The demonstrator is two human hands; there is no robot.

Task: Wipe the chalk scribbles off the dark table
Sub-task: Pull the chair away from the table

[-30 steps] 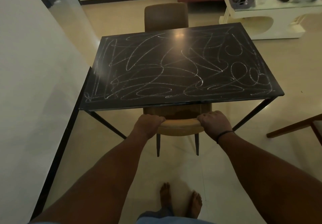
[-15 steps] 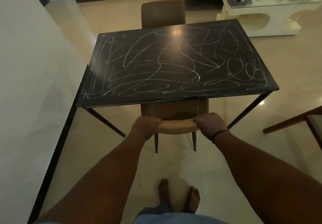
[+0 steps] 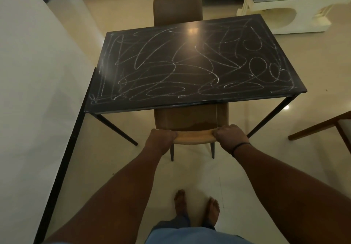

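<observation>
Hands on Chair Back, Chalked Table Ahead

Chalk scribbles (image 3: 180, 67) cover nearly the whole top of the dark table (image 3: 296, 89), running in white loops and long strokes from the left edge to the right edge. The table stands on thin dark legs on a pale glossy floor, with its left side close to a white wall.

Left hand (image 3: 160, 139) is closed around the left end of the top rail of the near chair (image 3: 191, 118). Right hand (image 3: 230, 136) is closed around the right end of the same rail (a dark band circles that wrist). Both arms reach forward from the bottom of the view. The near chair is tucked under the table's front edge, with its backrest just below that edge.

A second chair (image 3: 177, 8) stands at the table's far side. A white side table (image 3: 284, 14) sits well apart at the upper right. Two bare feet (image 3: 197, 205) stand on the floor behind the near chair.
</observation>
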